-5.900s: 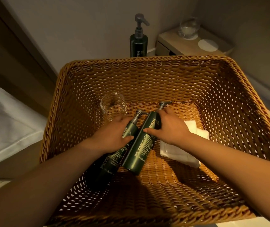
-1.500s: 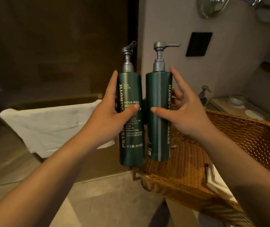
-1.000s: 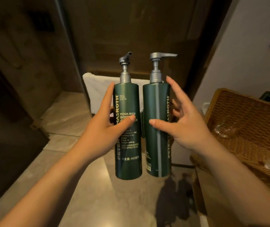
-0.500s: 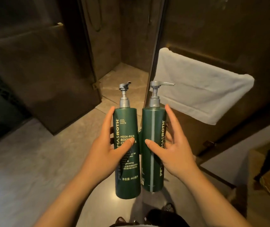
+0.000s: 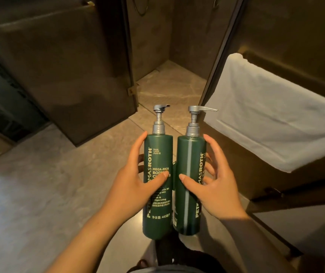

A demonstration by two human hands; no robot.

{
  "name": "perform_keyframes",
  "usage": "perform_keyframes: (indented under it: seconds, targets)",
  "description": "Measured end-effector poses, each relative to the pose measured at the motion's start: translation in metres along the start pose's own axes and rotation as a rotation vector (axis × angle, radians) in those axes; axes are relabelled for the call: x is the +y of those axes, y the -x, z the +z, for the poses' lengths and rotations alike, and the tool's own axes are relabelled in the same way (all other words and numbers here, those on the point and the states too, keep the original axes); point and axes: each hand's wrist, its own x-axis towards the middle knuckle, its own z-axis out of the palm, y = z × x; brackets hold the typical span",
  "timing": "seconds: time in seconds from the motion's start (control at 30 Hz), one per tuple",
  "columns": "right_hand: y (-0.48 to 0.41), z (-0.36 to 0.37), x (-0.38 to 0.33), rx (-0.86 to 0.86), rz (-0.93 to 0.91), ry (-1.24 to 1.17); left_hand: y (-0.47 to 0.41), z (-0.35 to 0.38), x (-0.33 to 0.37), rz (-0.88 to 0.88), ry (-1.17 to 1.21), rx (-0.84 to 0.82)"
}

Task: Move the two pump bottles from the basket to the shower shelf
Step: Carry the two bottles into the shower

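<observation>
Two dark green pump bottles with grey pumps are held upright side by side in front of me, above the floor. My left hand (image 5: 132, 186) grips the left bottle (image 5: 157, 154), whose label faces me. My right hand (image 5: 214, 186) grips the right bottle (image 5: 189, 154), its pump spout pointing right. The bottles nearly touch each other. The basket and the shower shelf are out of view.
An open glass shower door (image 5: 74, 79) stands at left, with the shower stall floor (image 5: 169, 83) beyond the gap. A white towel (image 5: 276, 115) hangs over a dark glass panel at right. Grey stone floor (image 5: 39, 194) spreads at lower left.
The view has swung left, away from the basket, towards the shower opening. Both hands keep the same grip on the bottles, which now sit slightly lower in the view.
</observation>
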Motion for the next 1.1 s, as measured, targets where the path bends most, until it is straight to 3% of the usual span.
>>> perform_keyframes:
  seconds: [0.3,0.67,1.1]
  targets:
    - [-0.105,-0.029,0.004,-0.03,-0.039,0.0,-0.103,0.014,0.015,-0.012,0.019,0.016]
    - [-0.227,0.022,0.0,-0.217,-0.073,0.083,-0.182,-0.044,-0.007,-0.064,-0.021,0.154]
    - [-0.392,0.115,-0.029,-0.101,-0.152,0.225,-0.358,-0.161,-0.033,0.0,-0.015,0.096]
